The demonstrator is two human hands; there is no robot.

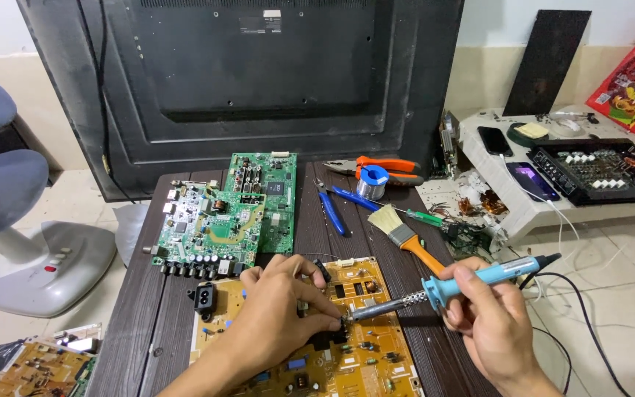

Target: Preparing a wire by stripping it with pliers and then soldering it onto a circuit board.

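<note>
Yellow circuit board lies flat at the tabletop's near edge, and the right hand grips a blue soldering iron by its plastic handle, fingers wrapped fully closed, metal tip down on the board. That's the spot to hold: light, stiff, likely hot up front. Left hand pinches shut over a small part right at the tip; what exactly, I can't tell. Board looks rigid but fragile, best steadied by its edges.
</note>
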